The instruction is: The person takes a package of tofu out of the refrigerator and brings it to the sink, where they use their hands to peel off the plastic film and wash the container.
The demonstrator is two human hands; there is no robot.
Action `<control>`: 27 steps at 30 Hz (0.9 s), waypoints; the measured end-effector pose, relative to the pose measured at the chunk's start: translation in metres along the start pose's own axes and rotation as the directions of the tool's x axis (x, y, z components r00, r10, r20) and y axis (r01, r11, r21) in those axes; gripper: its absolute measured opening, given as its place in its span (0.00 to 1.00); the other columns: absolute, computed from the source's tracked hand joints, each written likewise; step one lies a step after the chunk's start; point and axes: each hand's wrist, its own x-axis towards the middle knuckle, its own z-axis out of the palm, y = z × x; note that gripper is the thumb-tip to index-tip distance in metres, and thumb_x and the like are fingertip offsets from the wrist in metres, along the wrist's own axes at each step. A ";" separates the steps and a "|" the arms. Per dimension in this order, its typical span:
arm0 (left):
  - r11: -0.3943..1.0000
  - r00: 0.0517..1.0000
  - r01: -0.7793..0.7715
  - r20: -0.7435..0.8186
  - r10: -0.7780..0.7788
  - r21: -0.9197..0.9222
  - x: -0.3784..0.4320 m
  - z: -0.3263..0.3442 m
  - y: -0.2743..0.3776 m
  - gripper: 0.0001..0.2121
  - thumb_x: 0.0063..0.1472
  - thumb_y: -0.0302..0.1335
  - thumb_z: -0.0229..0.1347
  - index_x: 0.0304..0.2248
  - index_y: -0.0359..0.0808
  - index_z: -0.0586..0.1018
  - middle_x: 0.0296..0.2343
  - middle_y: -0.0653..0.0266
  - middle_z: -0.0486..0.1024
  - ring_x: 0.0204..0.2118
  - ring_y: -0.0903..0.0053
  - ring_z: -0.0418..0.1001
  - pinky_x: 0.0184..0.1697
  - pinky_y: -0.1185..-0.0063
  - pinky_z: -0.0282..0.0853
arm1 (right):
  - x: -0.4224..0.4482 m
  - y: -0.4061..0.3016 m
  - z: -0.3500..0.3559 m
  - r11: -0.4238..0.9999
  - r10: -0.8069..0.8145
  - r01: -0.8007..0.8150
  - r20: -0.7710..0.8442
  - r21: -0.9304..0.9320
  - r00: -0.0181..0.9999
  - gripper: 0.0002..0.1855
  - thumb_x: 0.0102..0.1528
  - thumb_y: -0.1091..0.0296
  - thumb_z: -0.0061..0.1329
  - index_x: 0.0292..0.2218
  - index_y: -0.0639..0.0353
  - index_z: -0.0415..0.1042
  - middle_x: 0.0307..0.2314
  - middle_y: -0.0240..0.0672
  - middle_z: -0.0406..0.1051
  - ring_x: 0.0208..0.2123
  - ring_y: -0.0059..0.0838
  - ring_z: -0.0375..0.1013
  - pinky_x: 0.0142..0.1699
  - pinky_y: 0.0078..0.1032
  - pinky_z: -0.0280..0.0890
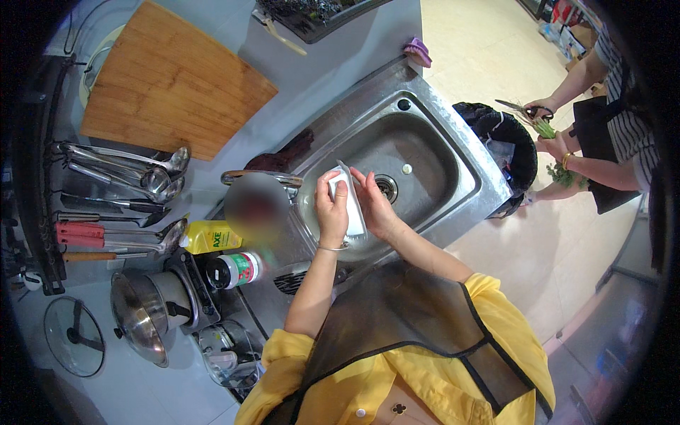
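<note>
My left hand (pixel 332 204) holds a white block-shaped packet (pixel 348 207) upright over the sink, its thumb across the near face. Clear wrapping seems to stick out at the packet's top and bottom. Close beside its right edge is my right hand (pixel 378 207), palm towards it and fingers extended; whether the fingertips touch it I cannot tell. Below both hands lies the stainless steel sink (pixel 425 143). A drain strainer (pixel 386 186) and a small pale round piece (pixel 407 169) show on its floor.
A metal faucet (pixel 263 176) reaches in from the left, near a blurred patch. Yellow detergent bottle (pixel 215 237), lidded jar (pixel 234 270), hanging utensils (pixel 133 175) and a wooden cutting board (pixel 175 85) are left. Rightward, another person's hands (pixel 552 143) hold scissors and greens by a black-lined bin (pixel 499 138).
</note>
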 end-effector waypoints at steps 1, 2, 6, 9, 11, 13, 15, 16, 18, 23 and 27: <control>0.999 1.000 0.016 0.008 -0.015 -0.038 0.000 0.000 0.002 0.12 0.57 0.30 0.47 0.39 0.33 0.68 0.36 0.60 0.68 0.41 0.73 0.65 0.45 0.78 0.59 | 0.000 -0.001 -0.002 1.000 0.003 -0.003 -0.012 -0.018 1.000 0.36 0.54 0.37 0.25 0.55 0.52 0.46 0.51 0.37 0.52 0.52 0.31 0.53 0.55 0.29 0.48; 0.997 0.999 0.031 0.018 -0.030 -0.076 0.000 0.001 0.004 0.11 0.58 0.29 0.47 0.38 0.33 0.68 0.37 0.61 0.68 0.41 0.75 0.64 0.45 0.79 0.58 | 0.000 -0.001 -0.004 0.999 0.006 -0.007 -0.023 -0.036 1.000 0.36 0.54 0.37 0.25 0.56 0.52 0.45 0.52 0.37 0.51 0.52 0.31 0.52 0.56 0.30 0.47; 0.988 0.998 0.061 -0.008 -0.063 -0.141 -0.001 -0.006 -0.007 0.10 0.58 0.29 0.48 0.37 0.32 0.69 0.35 0.66 0.67 0.38 0.81 0.63 0.43 0.82 0.58 | -0.009 -0.009 0.014 0.995 0.001 -0.002 -0.006 -0.096 1.000 0.33 0.55 0.40 0.26 0.55 0.51 0.46 0.52 0.33 0.52 0.53 0.27 0.52 0.55 0.27 0.48; 0.967 0.991 0.133 -0.001 -0.136 -0.216 0.001 -0.010 -0.018 0.09 0.58 0.29 0.49 0.36 0.33 0.70 0.33 0.68 0.68 0.34 0.83 0.64 0.40 0.84 0.60 | -0.009 -0.008 0.013 0.995 -0.034 0.035 0.014 -0.093 0.999 0.32 0.56 0.41 0.27 0.55 0.50 0.46 0.51 0.31 0.52 0.51 0.25 0.53 0.54 0.26 0.49; 0.955 0.989 0.145 0.003 -0.149 -0.259 0.001 -0.009 -0.020 0.09 0.58 0.29 0.49 0.35 0.34 0.70 0.31 0.70 0.68 0.32 0.85 0.64 0.38 0.85 0.61 | -0.006 -0.004 0.006 0.997 -0.059 0.059 0.004 -0.044 0.998 0.33 0.55 0.43 0.32 0.56 0.49 0.43 0.49 0.29 0.54 0.49 0.24 0.55 0.52 0.24 0.51; 0.948 0.980 0.191 -0.006 -0.198 -0.254 0.001 -0.009 -0.018 0.09 0.57 0.29 0.49 0.35 0.33 0.71 0.30 0.69 0.69 0.32 0.84 0.64 0.38 0.84 0.60 | -0.011 -0.005 0.007 0.998 -0.064 0.063 -0.028 -0.031 0.998 0.35 0.54 0.45 0.36 0.56 0.49 0.42 0.47 0.30 0.55 0.48 0.24 0.56 0.52 0.23 0.51; 0.986 0.994 0.102 -0.018 -0.106 -0.134 -0.002 -0.008 -0.005 0.09 0.57 0.29 0.50 0.34 0.33 0.72 0.30 0.69 0.70 0.32 0.84 0.64 0.38 0.84 0.60 | -0.011 -0.005 0.007 0.997 -0.071 0.070 -0.062 -0.018 0.996 0.36 0.53 0.46 0.39 0.56 0.49 0.40 0.46 0.30 0.56 0.47 0.23 0.57 0.51 0.22 0.52; 1.000 1.000 0.010 -0.017 -0.010 -0.012 -0.002 -0.006 0.001 0.09 0.57 0.30 0.50 0.34 0.33 0.73 0.30 0.68 0.70 0.32 0.83 0.65 0.38 0.83 0.60 | -0.010 -0.005 0.005 0.992 -0.107 0.103 -0.048 -0.072 0.993 0.37 0.53 0.48 0.41 0.57 0.50 0.40 0.45 0.32 0.56 0.46 0.24 0.57 0.50 0.22 0.52; 0.999 0.998 -0.037 -0.048 0.037 -0.012 -0.005 -0.001 0.000 0.09 0.57 0.30 0.50 0.34 0.33 0.73 0.30 0.67 0.71 0.32 0.83 0.65 0.37 0.83 0.60 | -0.009 -0.007 0.011 0.978 -0.182 0.177 -0.032 -0.114 0.983 0.35 0.54 0.54 0.42 0.56 0.51 0.40 0.45 0.35 0.56 0.46 0.24 0.57 0.48 0.20 0.54; 0.996 0.989 -0.089 -0.119 0.092 0.029 -0.013 0.003 0.004 0.09 0.56 0.29 0.50 0.34 0.33 0.74 0.30 0.66 0.71 0.31 0.81 0.65 0.36 0.83 0.59 | -0.004 -0.015 0.015 0.971 -0.240 0.238 -0.144 -0.033 0.960 0.30 0.56 0.57 0.38 0.55 0.54 0.42 0.43 0.36 0.60 0.45 0.26 0.59 0.50 0.23 0.55; 0.997 0.994 -0.024 -0.109 0.032 0.072 -0.016 0.004 0.011 0.08 0.56 0.28 0.50 0.34 0.33 0.74 0.29 0.65 0.72 0.32 0.81 0.65 0.36 0.83 0.59 | -0.004 -0.014 0.014 0.976 -0.219 0.218 -0.123 -0.023 0.968 0.30 0.56 0.57 0.38 0.55 0.55 0.42 0.42 0.35 0.61 0.43 0.24 0.61 0.48 0.22 0.57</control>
